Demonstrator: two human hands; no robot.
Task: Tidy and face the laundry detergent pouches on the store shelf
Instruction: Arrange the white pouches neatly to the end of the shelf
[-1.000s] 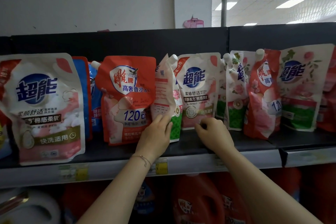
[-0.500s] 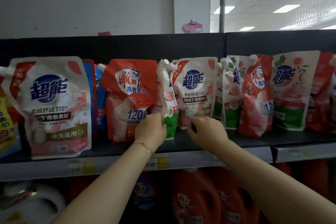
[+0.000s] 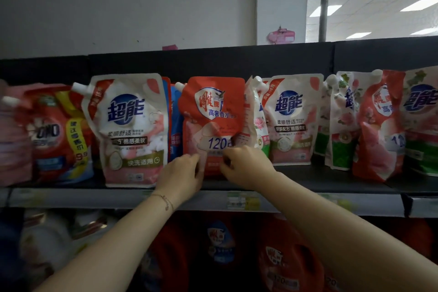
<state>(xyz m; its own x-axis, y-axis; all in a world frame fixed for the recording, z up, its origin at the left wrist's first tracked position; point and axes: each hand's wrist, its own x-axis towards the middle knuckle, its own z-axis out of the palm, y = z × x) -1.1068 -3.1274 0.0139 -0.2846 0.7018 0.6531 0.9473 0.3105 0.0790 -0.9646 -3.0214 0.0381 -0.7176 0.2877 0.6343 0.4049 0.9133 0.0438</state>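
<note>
The red pouch (image 3: 213, 111) stands on the shelf (image 3: 331, 180), between a white pouch (image 3: 128, 130) and a twisted pouch (image 3: 254, 121). The left hand (image 3: 182, 173) and the right hand (image 3: 246, 166) pinch its bottom corners. It looks soft, floppy and heavy with liquid, so holding it low down seems best.

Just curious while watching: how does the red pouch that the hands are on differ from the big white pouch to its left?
The red pouch is red over pink with a red logo; the white pouch carries a blue logo. Left hand and right hand hold the red pouch's lower edge; the white pouch is untouched. The white pouch stands nearer the shelf front than the red pouch. Both stand upright, facing out.
</note>
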